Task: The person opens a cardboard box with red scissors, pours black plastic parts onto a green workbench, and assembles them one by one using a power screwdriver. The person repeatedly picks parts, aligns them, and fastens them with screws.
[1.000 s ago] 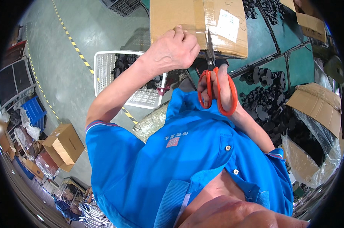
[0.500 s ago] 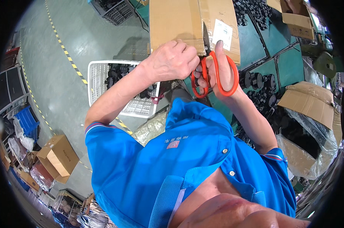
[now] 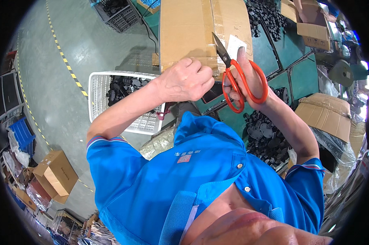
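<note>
A closed cardboard box [image 3: 187, 34] with tape along its seam lies ahead of me, a white label [image 3: 234, 45] near its right side. My right hand [image 3: 250, 77] grips scissors [image 3: 223, 54] with red loop handles and dark blades. Their tips point up and left over the box, and the blades look closed together. At the box's near edge my left hand [image 3: 188, 81] is closed, knuckles up. Its fingertips are turned out of sight, so whatever they hold is hidden.
A white plastic basket [image 3: 95, 94] with black parts stands on the floor at left. Heaps of black parts [image 3: 260, 136] lie on the green table [image 3: 303, 75] to the right. Another person's hand [image 3: 302, 15] reaches into an open carton [image 3: 313, 30] at far right.
The scissors and my right hand have moved right and slightly nearer to me, the blades tilting left. My left hand has drawn a little nearer, still closed.
</note>
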`<state>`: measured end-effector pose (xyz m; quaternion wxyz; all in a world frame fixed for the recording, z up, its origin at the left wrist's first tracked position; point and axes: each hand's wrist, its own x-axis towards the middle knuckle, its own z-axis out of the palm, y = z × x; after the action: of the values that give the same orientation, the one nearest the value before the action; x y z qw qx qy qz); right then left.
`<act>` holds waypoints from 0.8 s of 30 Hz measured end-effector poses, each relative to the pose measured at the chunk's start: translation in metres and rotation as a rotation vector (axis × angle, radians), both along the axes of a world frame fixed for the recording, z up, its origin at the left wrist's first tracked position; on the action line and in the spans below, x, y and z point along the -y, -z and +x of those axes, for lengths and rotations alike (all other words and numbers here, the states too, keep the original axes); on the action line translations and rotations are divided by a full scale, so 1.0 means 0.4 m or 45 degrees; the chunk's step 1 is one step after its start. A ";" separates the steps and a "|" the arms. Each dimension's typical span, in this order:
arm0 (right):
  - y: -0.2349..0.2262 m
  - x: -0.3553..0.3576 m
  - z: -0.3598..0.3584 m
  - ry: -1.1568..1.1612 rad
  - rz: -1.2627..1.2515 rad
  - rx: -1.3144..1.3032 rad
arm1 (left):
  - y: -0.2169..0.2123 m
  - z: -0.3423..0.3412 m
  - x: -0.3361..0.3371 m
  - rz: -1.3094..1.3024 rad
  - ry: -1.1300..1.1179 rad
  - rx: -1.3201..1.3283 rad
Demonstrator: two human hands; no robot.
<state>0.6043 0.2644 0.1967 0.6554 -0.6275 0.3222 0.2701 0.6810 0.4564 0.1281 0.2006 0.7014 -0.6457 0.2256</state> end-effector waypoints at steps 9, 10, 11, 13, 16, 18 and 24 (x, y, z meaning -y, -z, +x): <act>-0.143 0.243 0.447 0.183 0.106 0.288 | 0.007 0.002 0.003 -0.070 0.141 0.017; -0.153 0.241 0.462 0.071 0.068 0.173 | 0.007 0.006 -0.001 -0.064 0.052 -0.003; -0.150 0.245 0.447 -0.151 -0.050 0.288 | 0.012 0.004 -0.001 -0.067 -0.027 -0.029; -0.036 0.282 0.344 -0.325 -0.374 0.637 | 0.023 -0.021 -0.009 0.176 -0.192 -0.161; 0.058 0.248 0.310 -0.252 -0.611 0.456 | -0.017 -0.067 0.037 0.030 -0.508 -0.179; 0.064 0.220 0.294 -0.345 -0.920 0.304 | -0.003 -0.072 0.070 0.198 -0.591 -0.263; 0.101 0.134 0.241 -0.688 -1.641 0.543 | 0.005 -0.048 0.043 0.019 -0.523 -0.166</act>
<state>0.7009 0.2110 0.1564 0.1148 -0.9852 0.1167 0.0510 0.6617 0.4392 0.1262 0.1866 0.8328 -0.4766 0.2110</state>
